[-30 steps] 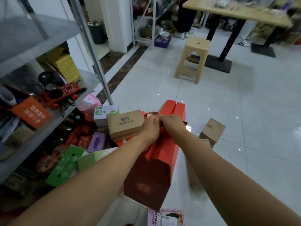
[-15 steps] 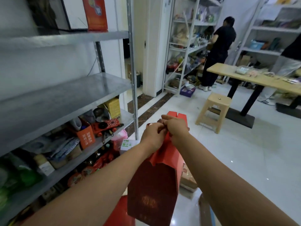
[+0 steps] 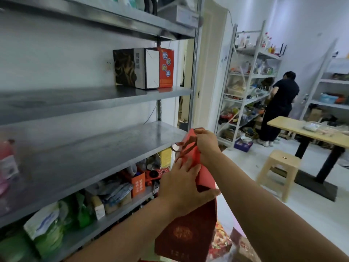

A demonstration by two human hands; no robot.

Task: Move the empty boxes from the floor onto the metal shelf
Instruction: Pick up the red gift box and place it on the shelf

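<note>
I hold a tall red gift box (image 3: 188, 233) in the air in front of the metal shelf (image 3: 94, 148). My right hand (image 3: 206, 144) grips the ribbon handle at the box's top. My left hand (image 3: 181, 188) lies lower on the box's side, fingers spread over the red flap and thumb round its edge. The box's top is level with the bare middle shelf board. One board higher stand a dark patterned box (image 3: 130, 68) and a red box (image 3: 166, 68), side by side.
The lower shelf board (image 3: 120, 210) is crowded with bags, an orange box and small items. A person in black (image 3: 277, 108) stands at white racks at the back right. A wooden table (image 3: 309, 133) and a beige stool (image 3: 277, 171) stand to the right.
I have lifted the red box from floor level up beside the shelf. My left hand has slid from the handle down onto the box's side; my view has tilted upward.
</note>
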